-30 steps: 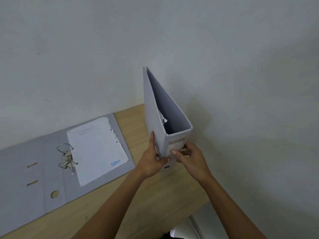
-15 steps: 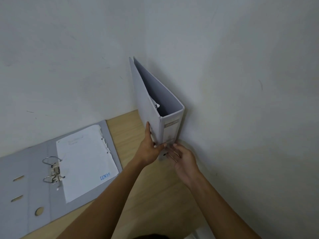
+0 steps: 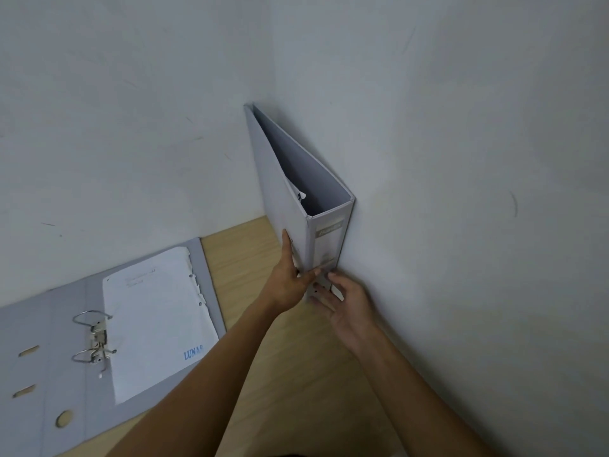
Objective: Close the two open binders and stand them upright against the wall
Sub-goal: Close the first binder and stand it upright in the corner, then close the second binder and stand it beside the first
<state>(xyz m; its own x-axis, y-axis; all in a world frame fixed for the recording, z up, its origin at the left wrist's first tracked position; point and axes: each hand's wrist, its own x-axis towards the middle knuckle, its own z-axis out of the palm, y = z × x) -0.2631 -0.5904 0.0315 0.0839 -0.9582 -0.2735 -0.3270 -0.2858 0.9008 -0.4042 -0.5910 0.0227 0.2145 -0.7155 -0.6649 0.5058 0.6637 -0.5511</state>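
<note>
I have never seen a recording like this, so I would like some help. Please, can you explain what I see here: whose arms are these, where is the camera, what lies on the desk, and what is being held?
There is no machine here. The two bare arms belong to a person, and the single camera is worn on that person's head, looking forward and down, so you see what they see.

The surface is a wooden desk in a corner between two pale walls. On its left side an open binder lies flat, with metal rings and a white sheet of paper printed with blue letters.

A closed grey binder stands upright in the corner, its far cover against the right wall. The left hand grips its near cover low down, thumb on the spine. The right hand touches the bottom of the spine with open fingers.
</note>
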